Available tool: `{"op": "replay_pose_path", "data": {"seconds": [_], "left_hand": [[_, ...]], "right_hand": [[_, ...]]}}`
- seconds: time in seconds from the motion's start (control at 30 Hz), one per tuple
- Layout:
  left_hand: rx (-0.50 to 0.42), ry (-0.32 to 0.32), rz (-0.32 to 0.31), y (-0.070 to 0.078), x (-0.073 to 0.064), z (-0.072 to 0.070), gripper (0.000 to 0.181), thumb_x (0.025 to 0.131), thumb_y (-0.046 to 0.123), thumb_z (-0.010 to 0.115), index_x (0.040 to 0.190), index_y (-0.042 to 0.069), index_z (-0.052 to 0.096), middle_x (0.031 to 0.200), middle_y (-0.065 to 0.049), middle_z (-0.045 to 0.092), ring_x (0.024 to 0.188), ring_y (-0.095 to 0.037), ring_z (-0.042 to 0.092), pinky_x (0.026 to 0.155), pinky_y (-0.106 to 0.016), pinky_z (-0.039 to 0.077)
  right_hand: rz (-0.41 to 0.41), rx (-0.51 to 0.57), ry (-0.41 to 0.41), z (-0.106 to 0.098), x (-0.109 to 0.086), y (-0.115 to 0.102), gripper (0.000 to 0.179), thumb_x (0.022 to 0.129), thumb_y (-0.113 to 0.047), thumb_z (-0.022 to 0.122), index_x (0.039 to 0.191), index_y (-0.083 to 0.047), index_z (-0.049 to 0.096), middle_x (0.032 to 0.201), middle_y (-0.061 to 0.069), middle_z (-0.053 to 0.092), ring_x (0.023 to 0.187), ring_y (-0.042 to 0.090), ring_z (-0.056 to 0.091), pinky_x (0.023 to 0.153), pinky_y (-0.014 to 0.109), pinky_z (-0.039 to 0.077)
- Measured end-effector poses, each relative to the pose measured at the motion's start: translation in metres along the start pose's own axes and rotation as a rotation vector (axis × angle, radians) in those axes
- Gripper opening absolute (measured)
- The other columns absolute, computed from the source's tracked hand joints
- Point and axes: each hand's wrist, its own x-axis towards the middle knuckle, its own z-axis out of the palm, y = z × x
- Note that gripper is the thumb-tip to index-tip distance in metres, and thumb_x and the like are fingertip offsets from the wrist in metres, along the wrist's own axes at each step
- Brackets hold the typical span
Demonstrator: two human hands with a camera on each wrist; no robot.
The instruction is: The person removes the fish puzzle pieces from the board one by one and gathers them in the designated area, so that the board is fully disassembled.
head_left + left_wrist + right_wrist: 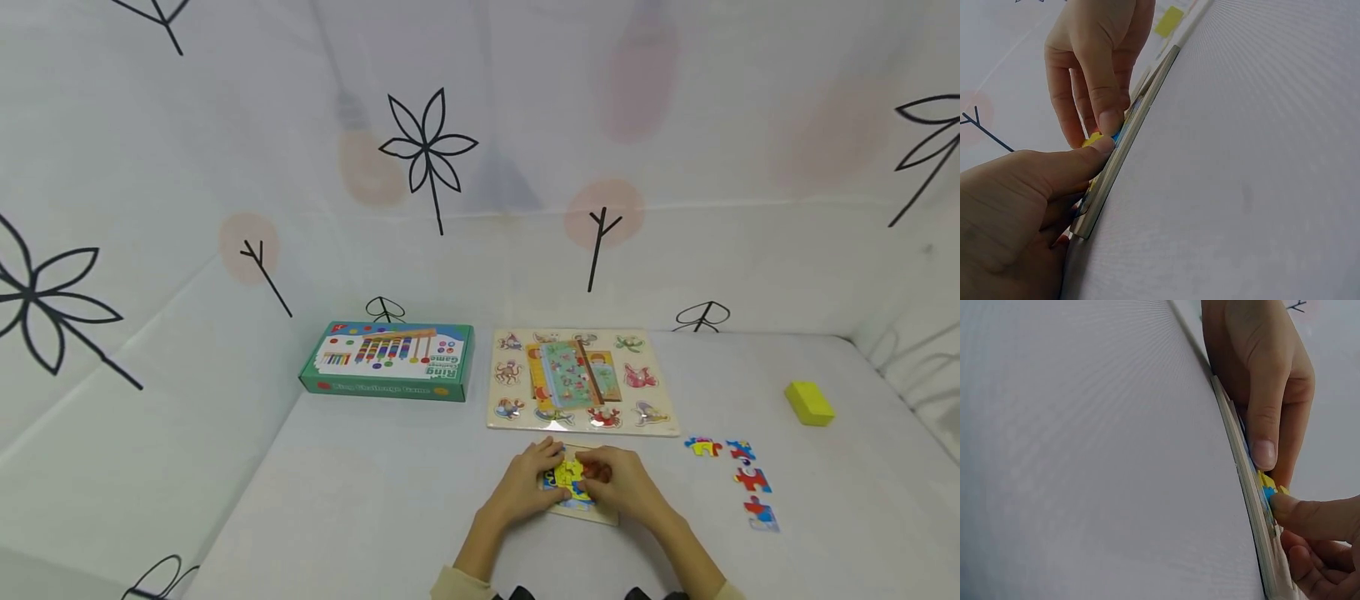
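Observation:
A small wooden jigsaw board (600, 514) lies on the table, with yellow and blue puzzle pieces (567, 473) in it. My left hand (527, 482) rests over the board's left side, fingers stretched toward its far edge; its thumb touches the pieces. From the right, my right hand (621, 482) pinches a yellow-and-blue puzzle piece (1268, 492) at the board, with its other fingers curled. The left wrist view has both thumbs close together above the wooden edge (1129, 147). Fingers partly hide the pinched piece.
Several loose jigsaw pieces (752, 479) lie right of the board. Behind it is a larger animal puzzle board (498, 417) with colourful cards (570, 371) on top. A green game box (390, 362) stands at the back left, a yellow block (810, 403) at the right.

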Motion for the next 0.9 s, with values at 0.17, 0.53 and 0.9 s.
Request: {"op": "replay_pose_path", "data": {"seconds": [0.17,0.53,0.9], "left_hand": [[0.002,0.002,-0.006,-0.0004,0.0001,0.0003,0.055,0.080,0.029,0.074,0.128,0.005,0.058,0.140,-0.004,0.049,0.134,-0.026,0.038,0.104,-0.055,0.034],[0.034,0.121,0.070,0.0043,0.0024,0.0037,0.043,0.082,0.020,0.071,0.119,0.000,0.063,0.129,-0.007,0.058,0.127,-0.023,0.048,0.105,-0.037,0.038],[0.027,0.141,0.014,0.0078,0.0037,0.0053,0.046,0.079,0.022,0.075,0.118,0.000,0.064,0.127,-0.006,0.060,0.127,-0.022,0.048,0.105,-0.035,0.039]], "right_hand": [[-0.015,0.007,0.033,0.0021,-0.0001,0.0000,0.035,0.070,0.000,0.078,0.102,0.005,0.065,0.081,0.001,0.062,0.066,0.004,0.052,0.058,0.020,0.049],[-0.014,0.045,0.013,0.0016,-0.0009,0.0048,0.038,0.070,-0.002,0.078,0.103,0.008,0.064,0.078,0.001,0.059,0.064,0.003,0.051,0.056,0.020,0.049],[-0.081,0.025,0.086,0.0033,-0.0019,0.0016,0.035,0.071,0.004,0.076,0.105,0.008,0.066,0.079,0.000,0.059,0.066,0.004,0.051,0.057,0.019,0.050]]}}
